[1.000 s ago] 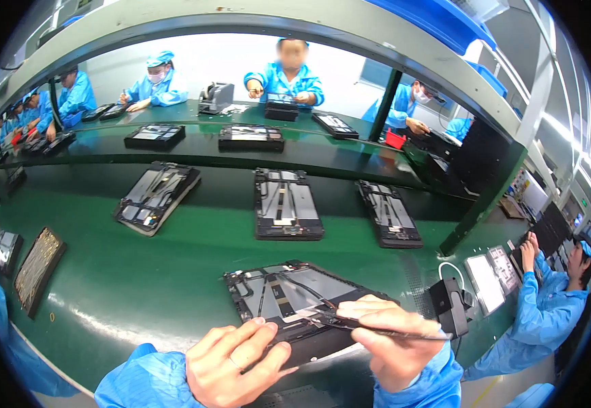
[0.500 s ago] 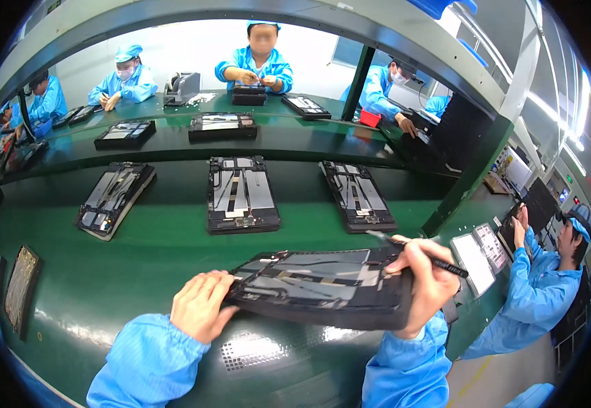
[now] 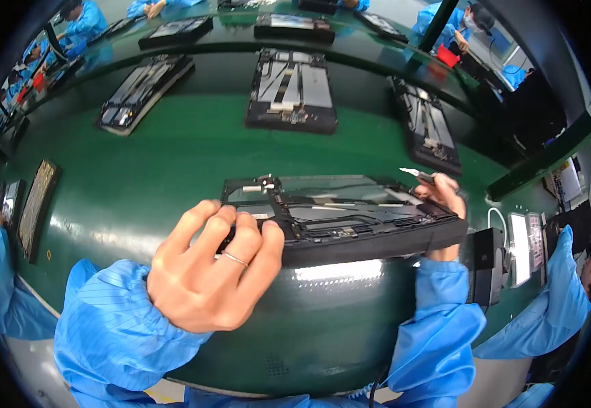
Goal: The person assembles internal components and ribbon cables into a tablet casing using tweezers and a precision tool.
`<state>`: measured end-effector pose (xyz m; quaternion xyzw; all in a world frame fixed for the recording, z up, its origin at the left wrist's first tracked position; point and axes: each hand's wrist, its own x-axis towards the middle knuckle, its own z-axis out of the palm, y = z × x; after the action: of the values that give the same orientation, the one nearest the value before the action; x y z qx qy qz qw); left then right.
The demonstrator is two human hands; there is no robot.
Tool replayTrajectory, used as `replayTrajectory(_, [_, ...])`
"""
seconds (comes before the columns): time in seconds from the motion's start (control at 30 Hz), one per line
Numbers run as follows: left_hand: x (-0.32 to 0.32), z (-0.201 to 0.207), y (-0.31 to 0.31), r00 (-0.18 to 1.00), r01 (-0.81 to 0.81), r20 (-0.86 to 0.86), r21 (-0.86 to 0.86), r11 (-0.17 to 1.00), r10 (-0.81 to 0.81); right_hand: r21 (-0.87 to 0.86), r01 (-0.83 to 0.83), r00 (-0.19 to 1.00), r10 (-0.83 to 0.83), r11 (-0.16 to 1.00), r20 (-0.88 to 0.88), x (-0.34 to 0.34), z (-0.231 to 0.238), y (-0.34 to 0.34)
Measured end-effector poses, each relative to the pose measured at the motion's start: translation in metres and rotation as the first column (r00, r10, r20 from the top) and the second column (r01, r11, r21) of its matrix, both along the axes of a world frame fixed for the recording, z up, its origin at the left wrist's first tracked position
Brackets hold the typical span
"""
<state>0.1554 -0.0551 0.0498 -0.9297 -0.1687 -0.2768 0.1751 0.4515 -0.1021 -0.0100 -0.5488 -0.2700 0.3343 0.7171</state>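
Observation:
An opened tablet (image 3: 350, 204), its grey batteries and dark cables bare, lies in a thick black holder (image 3: 370, 246) raised tilted above the bench. My left hand (image 3: 214, 272), a ring on one finger, curls over the left end with its fingertips on the tablet's edge. At the right end my right hand (image 3: 448, 197) grips the holder. It also keeps a slim, dark-handled tool with a pointed pale metal tip (image 3: 411, 171), which sticks out over the far side. The holder hides part of the right fingers.
Beyond are more opened tablets: one at left (image 3: 147, 92), one in the middle (image 3: 292, 88), one at right (image 3: 428, 126). A framed panel (image 3: 38, 211) lies on the green bench (image 3: 132, 183). A black device (image 3: 487, 265) and lit white panel (image 3: 520, 248) stand right. Co-workers sit around.
My view has dipped toward the bench. The tablet and holder have turned in my hands. My left hand has come over the left end, its back now showing; the right still keeps the tool.

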Motion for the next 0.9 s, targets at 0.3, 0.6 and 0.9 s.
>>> replayTrajectory(0.3, [0.011, -0.043, -0.075, 0.999, -0.03, 0.038, -0.15, 0.988, 0.036, 0.064, -0.4, 0.879, 0.363, 0.914, 0.31, -0.059, 0.071, -0.091])
replayTrajectory(0.6, [0.022, -0.069, -0.087, 0.993, -0.021, 0.107, -0.261, 0.965, 0.05, -0.399, -0.609, 0.75, 0.661, 0.685, -0.009, -0.113, 0.031, -0.116])
replayTrajectory(0.9, [0.029, -0.067, -0.092, 0.994, -0.099, 0.018, -0.275, 0.956, 0.108, -0.36, -0.621, 0.758, 0.65, 0.696, -0.051, -0.109, 0.026, -0.117])
